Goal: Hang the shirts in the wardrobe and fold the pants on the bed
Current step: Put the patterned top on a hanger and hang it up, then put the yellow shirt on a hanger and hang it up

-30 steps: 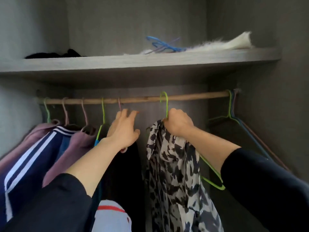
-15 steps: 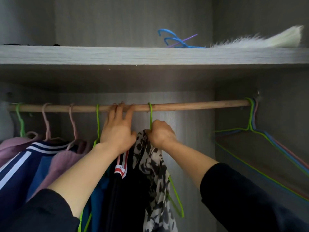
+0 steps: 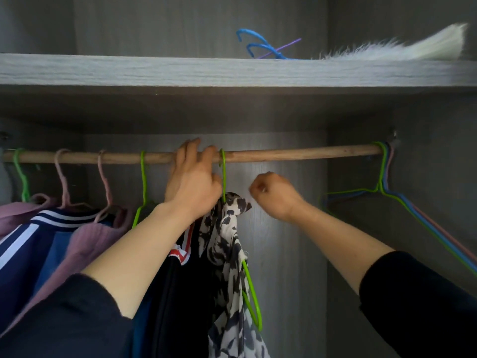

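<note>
A black-and-white patterned shirt [image 3: 227, 228] hangs on a green hanger [image 3: 223, 177] whose hook sits over the wooden rod [image 3: 296, 152] of the wardrobe. My left hand [image 3: 192, 187] reaches up just left of that hook, with its fingertips resting on the rod. My right hand [image 3: 273, 195] is a loose fist to the right of the shirt's collar, apart from the hanger and holding nothing. Left of the patterned shirt hangs a black garment with red-and-white trim [image 3: 180, 280], partly hidden by my left arm.
A navy striped jacket [image 3: 31, 241] and a pink top [image 3: 87, 244] hang further left. Several empty hangers [image 3: 382, 187] hang at the rod's right end. The shelf [image 3: 154, 71] above holds blue hangers [image 3: 258, 47] and a white furry item [image 3: 400, 50].
The patterned shirt on its hanger slid left along the rod. My right hand has let go of the hanger and drawn back to the right. My left hand rose to the rod.
</note>
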Tool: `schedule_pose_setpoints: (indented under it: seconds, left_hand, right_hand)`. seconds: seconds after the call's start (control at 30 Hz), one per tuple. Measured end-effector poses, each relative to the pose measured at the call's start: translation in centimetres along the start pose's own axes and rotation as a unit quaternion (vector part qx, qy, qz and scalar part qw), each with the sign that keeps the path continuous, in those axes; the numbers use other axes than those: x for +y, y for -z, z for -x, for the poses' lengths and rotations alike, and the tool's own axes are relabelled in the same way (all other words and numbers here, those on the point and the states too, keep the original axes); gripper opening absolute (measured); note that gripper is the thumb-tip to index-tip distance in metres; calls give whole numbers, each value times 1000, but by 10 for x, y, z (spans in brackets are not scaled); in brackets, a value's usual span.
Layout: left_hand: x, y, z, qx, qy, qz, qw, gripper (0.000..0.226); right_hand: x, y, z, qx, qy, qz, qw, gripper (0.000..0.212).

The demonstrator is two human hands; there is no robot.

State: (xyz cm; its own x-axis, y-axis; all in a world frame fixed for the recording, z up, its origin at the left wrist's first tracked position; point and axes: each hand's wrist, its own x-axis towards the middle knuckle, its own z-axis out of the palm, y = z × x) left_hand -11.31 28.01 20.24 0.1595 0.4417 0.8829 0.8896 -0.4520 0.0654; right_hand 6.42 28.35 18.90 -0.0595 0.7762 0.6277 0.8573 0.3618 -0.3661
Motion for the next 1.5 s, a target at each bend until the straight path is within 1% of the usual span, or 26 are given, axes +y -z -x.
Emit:
schedule_pose_setpoints:
  seconds: [0.13,0.27,0.4,0.5,0.57,0.67,0.8,0.93,1.17,1.27,1.33,1.43,1.5]
  left_hand:
    - [47,-11,-10,-24,-45,35,998,57]
    - [92,-31,-19,-57,-81,24,995,66]
    - [117,-52,-24,-92,-67,24,993,71]
    - [121,-65,-25,-74,-64,23,995,70]
    - [120,-70,-24,-48,-70,20,996,72]
    - [118,-74,-24,-36,-78,14,996,75]
    - [118,-77,-24,-18,-77,16,997,75]
    - [117,-79,-23,-15,-77,21,997,76]
    - [116,-80,-23,-16,-80,20,996,75]
    - [115,-81,-24,-16,-78,26,997,75]
    - [114,-81,-25,-20,-77,28,996,76]
    - [114,-81,-24,-14,-79,39,996,75]
    - [114,-82,-23,-12,-81,41,996,75]
  right_hand:
    - [36,37,22,45,-32,133,990,19]
    - [66,67,46,78,-60,277,956,26]
    - [91,91,67,99,-83,371,920,37]
    - [109,102,75,95,-119,443,883,48]
    - [118,107,78,90,-139,479,862,44]
    - [125,112,80,66,-151,508,845,36]
    - [122,112,74,46,-110,536,836,27]
    - [119,112,68,29,-93,542,835,28]
    - [121,107,71,1,-77,586,807,32]
    - [121,110,68,9,-76,595,800,35]
    - [121,113,67,10,-84,592,801,36]
    - [119,118,69,-3,-87,574,814,31]
    - [118,121,70,5,-96,556,825,27]
